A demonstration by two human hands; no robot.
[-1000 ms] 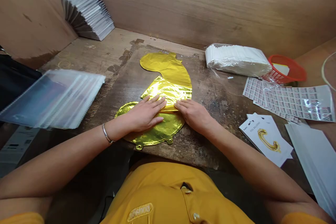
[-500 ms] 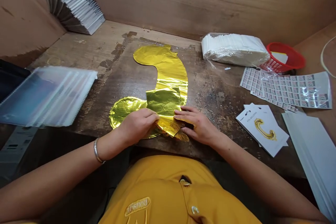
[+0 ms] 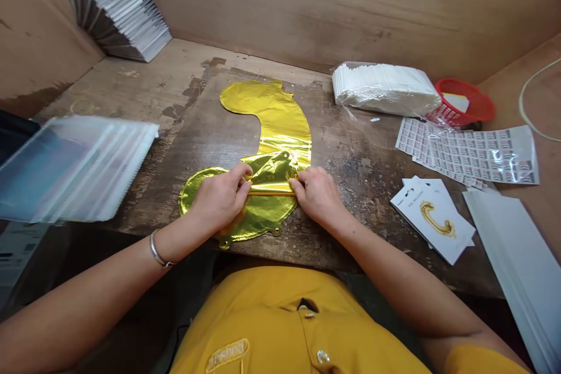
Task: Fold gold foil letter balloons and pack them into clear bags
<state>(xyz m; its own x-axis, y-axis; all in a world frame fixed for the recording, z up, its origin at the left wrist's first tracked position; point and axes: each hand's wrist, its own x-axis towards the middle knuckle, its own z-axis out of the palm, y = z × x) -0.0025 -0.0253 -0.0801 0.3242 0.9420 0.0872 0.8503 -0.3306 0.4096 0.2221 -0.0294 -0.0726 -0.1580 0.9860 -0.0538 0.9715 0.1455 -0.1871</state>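
A shiny gold foil balloon [image 3: 287,120], flat and curved like a letter, lies on the worn wooden table. Its middle carries a folded strip of foil, with a straight crease running between my hands. My left hand [image 3: 223,193] pinches the strip's left end between thumb and fingers. At the other end, my right hand [image 3: 318,193] grips the foil with thumb in front and fingers behind. Below the crease, the rounded lower part with small tabs reaches toward the table's front edge.
Clear plastic sleeves [image 3: 83,169] lie at left, below a leaning stack of cards [image 3: 120,9]. Along the right are a bagged white stack [image 3: 385,90], a red basket [image 3: 475,108], sticker sheets [image 3: 477,152], balloon cards [image 3: 432,219] and white sheets [image 3: 512,245].
The foil flap has been folded away from me, uncovering the balloon's lower part. Both hands have shifted slightly, and each now pinches an end of the creased strip.
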